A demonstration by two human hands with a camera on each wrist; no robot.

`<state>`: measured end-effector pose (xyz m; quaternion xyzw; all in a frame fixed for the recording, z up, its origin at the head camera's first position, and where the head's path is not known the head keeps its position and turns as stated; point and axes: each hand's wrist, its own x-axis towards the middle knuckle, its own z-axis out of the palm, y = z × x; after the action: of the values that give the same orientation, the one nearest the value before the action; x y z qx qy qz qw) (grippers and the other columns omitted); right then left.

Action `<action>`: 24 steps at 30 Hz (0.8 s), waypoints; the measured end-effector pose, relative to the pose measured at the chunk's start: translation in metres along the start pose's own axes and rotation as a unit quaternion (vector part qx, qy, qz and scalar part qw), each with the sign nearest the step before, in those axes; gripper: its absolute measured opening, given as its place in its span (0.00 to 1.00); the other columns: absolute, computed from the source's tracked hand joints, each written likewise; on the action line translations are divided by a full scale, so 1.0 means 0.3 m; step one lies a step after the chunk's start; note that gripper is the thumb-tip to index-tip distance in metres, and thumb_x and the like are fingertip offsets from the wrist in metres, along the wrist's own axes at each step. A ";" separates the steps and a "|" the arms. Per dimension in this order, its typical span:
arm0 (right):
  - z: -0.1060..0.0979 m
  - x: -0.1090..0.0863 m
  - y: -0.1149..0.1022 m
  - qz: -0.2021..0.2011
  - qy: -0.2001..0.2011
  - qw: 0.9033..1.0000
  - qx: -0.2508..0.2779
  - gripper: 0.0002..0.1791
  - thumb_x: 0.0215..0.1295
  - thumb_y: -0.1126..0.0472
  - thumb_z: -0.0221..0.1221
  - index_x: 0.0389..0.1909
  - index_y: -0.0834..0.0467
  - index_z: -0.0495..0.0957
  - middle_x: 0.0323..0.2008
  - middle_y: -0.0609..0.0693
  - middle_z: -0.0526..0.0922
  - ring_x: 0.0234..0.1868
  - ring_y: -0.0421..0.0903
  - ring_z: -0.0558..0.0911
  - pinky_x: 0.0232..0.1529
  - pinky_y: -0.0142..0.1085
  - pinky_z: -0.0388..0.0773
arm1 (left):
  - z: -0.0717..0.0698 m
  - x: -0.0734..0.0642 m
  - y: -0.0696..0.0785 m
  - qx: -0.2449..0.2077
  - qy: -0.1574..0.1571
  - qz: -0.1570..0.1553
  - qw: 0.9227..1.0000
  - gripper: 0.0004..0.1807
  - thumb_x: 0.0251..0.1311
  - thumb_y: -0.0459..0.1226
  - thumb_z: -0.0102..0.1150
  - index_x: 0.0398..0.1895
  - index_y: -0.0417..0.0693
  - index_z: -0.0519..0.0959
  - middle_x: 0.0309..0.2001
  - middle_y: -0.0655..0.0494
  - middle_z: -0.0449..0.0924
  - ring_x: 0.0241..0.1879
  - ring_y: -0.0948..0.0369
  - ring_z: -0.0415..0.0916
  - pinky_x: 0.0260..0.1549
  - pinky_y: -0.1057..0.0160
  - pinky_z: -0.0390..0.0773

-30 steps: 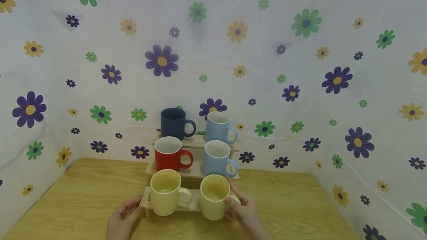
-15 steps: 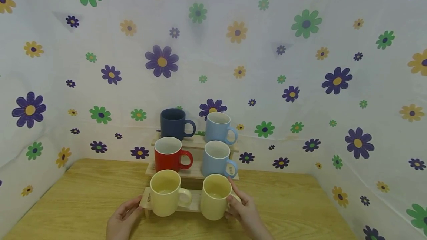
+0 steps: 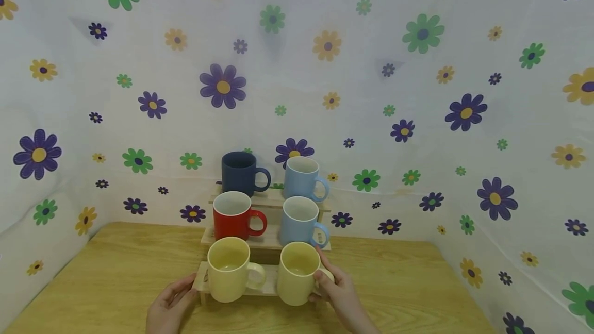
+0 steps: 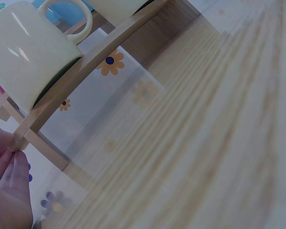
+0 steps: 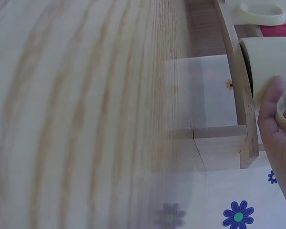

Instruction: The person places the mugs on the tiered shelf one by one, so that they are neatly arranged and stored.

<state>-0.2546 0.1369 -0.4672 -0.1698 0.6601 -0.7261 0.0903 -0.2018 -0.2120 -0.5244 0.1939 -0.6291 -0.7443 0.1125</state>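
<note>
A three-tier wooden mug rack (image 3: 264, 288) stands on the table. At the left end of its lowest shelf, my left hand (image 3: 171, 300) pinches the board between thumb and fingers, as the left wrist view also shows. My right hand (image 3: 341, 293) grips the handle of the right pale-yellow mug (image 3: 295, 290), its thumb near the rim side. That mug sits upright on the lowest shelf, its base close over the board in the right wrist view (image 5: 267, 62). Beside it stands another pale-yellow mug (image 3: 227, 282), handle to the right.
On the middle shelf are a red mug (image 3: 229, 223) and a light-blue mug (image 3: 297, 228). A dark-blue mug (image 3: 238, 175) and a second light-blue mug (image 3: 299, 182) occupy the top. Behind the wooden table (image 3: 408, 282) hangs a flowered white cloth (image 3: 352, 14).
The right pale-yellow mug has shifted slightly to the right on the shelf, with my right hand on its handle. My left hand keeps its place at the shelf end.
</note>
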 end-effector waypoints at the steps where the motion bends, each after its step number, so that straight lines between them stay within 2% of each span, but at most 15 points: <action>1: 0.001 0.002 0.001 0.001 0.000 1.000 0.000 0.30 0.73 0.60 0.52 0.72 0.57 0.56 0.70 0.63 0.54 0.44 0.47 0.79 0.39 0.46 0.83 | -0.001 0.001 -0.001 0.000 0.000 0.001 1.000 0.34 0.48 0.44 0.74 0.58 0.41 0.75 0.40 0.78 0.79 0.44 0.78 0.75 0.45 0.73 0.77; 6: 0.003 0.008 0.003 0.003 -0.002 1.000 0.000 0.30 0.73 0.60 0.51 0.72 0.57 0.55 0.71 0.61 0.54 0.42 0.47 0.78 0.37 0.41 0.84 | -0.002 0.000 0.001 -0.001 0.002 0.003 1.000 0.33 0.48 0.42 0.74 0.58 0.42 0.75 0.40 0.78 0.79 0.44 0.78 0.75 0.45 0.73 0.77; 14: 0.001 0.009 -0.002 0.007 -0.006 1.000 -0.002 0.30 0.73 0.59 0.52 0.72 0.56 0.55 0.70 0.62 0.55 0.46 0.47 0.78 0.38 0.43 0.84 | 0.003 -0.003 0.012 0.006 0.006 0.005 1.000 0.31 0.51 0.40 0.72 0.59 0.40 0.74 0.39 0.79 0.79 0.43 0.78 0.75 0.45 0.73 0.77; 16: -0.001 0.008 -0.005 0.010 -0.003 1.000 -0.011 0.31 0.72 0.59 0.52 0.73 0.55 0.55 0.65 0.66 0.64 0.38 0.44 0.78 0.38 0.44 0.84 | 0.003 -0.006 0.014 0.008 0.004 0.005 1.000 0.31 0.51 0.40 0.72 0.59 0.40 0.74 0.39 0.79 0.79 0.43 0.78 0.75 0.45 0.73 0.77; 18: -0.003 0.005 -0.010 0.013 0.001 0.999 -0.029 0.30 0.72 0.58 0.52 0.73 0.53 0.56 0.58 0.64 0.71 0.32 0.41 0.76 0.37 0.45 0.84 | 0.002 -0.007 0.013 0.010 0.004 0.004 1.000 0.31 0.52 0.39 0.71 0.59 0.40 0.74 0.40 0.78 0.79 0.42 0.78 0.75 0.45 0.73 0.77; 20: -0.007 0.002 -0.015 0.014 0.007 0.998 -0.054 0.30 0.72 0.58 0.53 0.72 0.53 0.56 0.46 0.62 0.75 0.27 0.41 0.73 0.34 0.44 0.84 | 0.001 -0.008 0.010 0.011 0.000 0.006 1.000 0.32 0.51 0.40 0.72 0.59 0.39 0.74 0.42 0.76 0.79 0.42 0.79 0.75 0.45 0.73 0.77; 21: -0.009 0.000 -0.018 0.012 0.010 0.998 -0.068 0.30 0.72 0.58 0.53 0.72 0.52 0.57 0.44 0.60 0.75 0.26 0.41 0.73 0.31 0.44 0.84 | 0.001 -0.008 0.008 0.011 -0.001 0.005 1.000 0.31 0.51 0.40 0.72 0.59 0.39 0.74 0.42 0.75 0.79 0.42 0.79 0.75 0.45 0.73 0.77; 24: -0.018 -0.009 -0.025 0.003 0.013 0.995 -0.103 0.30 0.72 0.59 0.53 0.72 0.54 0.58 0.49 0.65 0.76 0.28 0.47 0.79 0.26 0.47 0.84 | 0.003 -0.007 0.003 0.011 -0.003 0.004 1.000 0.31 0.52 0.40 0.71 0.59 0.39 0.74 0.43 0.75 0.79 0.42 0.79 0.75 0.45 0.73 0.77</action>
<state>-0.2533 0.1436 -0.4604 -0.1665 0.7331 -0.6561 0.0659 -0.2004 -0.2106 -0.5232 0.1900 -0.6386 -0.7373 0.1117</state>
